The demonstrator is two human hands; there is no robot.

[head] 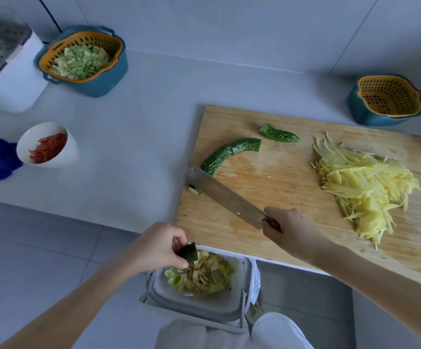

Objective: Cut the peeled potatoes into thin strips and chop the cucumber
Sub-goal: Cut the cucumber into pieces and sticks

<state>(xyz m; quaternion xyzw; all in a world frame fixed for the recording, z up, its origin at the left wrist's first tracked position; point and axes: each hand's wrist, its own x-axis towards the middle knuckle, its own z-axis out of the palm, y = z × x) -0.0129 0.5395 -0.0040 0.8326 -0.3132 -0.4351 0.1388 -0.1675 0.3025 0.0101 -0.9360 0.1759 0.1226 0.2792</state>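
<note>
— Hands?
— Right hand (289, 227) grips the knife (224, 195), blade across the cucumber (229, 153) on the board (279, 177). Left hand (159, 245) pinches a green scrap (189, 253) over the bin (204, 306).
— And the potato strips (360, 187)?
— Heaped on the board's right side.

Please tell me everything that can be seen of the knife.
The knife is a broad, rectangular cleaver with a grey metal-looking blade and a dark handle, mostly hidden inside the right hand, which grips it. It is held diagonally over the wooden cutting board, far end pointing left and away, where it covers the end of the long cucumber piece. A small cut stub sits beside the blade.
</note>
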